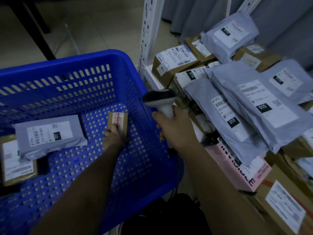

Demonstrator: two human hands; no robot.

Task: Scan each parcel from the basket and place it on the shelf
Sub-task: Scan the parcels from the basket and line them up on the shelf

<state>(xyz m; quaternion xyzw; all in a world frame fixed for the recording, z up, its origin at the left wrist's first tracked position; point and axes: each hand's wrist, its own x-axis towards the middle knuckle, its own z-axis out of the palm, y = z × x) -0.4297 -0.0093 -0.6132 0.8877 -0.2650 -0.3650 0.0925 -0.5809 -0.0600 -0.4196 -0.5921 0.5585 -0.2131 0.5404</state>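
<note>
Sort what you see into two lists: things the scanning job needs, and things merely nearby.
Job: blue plastic basket; small brown cardboard parcel under left hand; grey plastic mailer; white handheld scanner in right hand; white metal shelf.
Nearby: grey curtain; black table leg.

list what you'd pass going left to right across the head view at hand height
grey plastic mailer bag marked 231 → small brown cardboard box gripped by the left hand → right hand holding the grey handheld scanner → grey mailer bags marked 010

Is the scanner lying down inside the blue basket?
No, the right hand holds the scanner up beside the basket.
</note>
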